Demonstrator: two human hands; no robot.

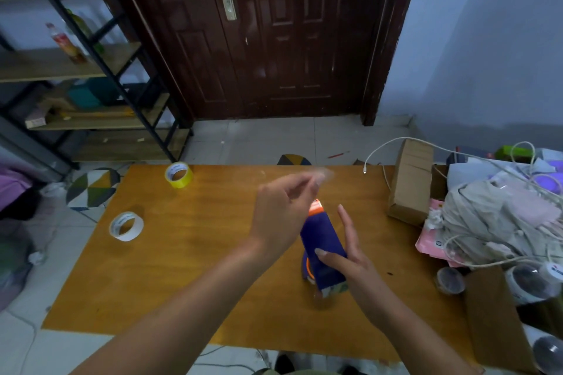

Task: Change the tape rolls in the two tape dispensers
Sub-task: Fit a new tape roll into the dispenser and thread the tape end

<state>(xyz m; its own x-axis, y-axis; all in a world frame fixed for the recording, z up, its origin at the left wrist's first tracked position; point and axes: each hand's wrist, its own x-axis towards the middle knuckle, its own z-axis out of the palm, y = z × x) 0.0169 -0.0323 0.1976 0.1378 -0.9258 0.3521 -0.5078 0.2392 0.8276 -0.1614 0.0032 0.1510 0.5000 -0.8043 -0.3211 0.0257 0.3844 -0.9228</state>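
Note:
A blue tape dispenser [323, 253] with an orange cutter end stands tilted on the wooden table [182, 268]. My right hand [350, 256] holds its body from the right, thumb across the blue cover. My left hand [283, 210] is raised just above the dispenser's orange tip, fingers pinched on a blurred strip of clear tape [321, 175]. A yellow tape roll [179, 175] lies at the table's far left. Nearer on the left sits a white tape roll [126, 226].
A cardboard box [409, 183] and a heap of cloth and white cables [493, 222] crowd the right side. More tape rolls [451, 280] and a cardboard sheet [493, 320] lie at the right front. A stool [93, 189] stands left of the table; a shelf and door behind.

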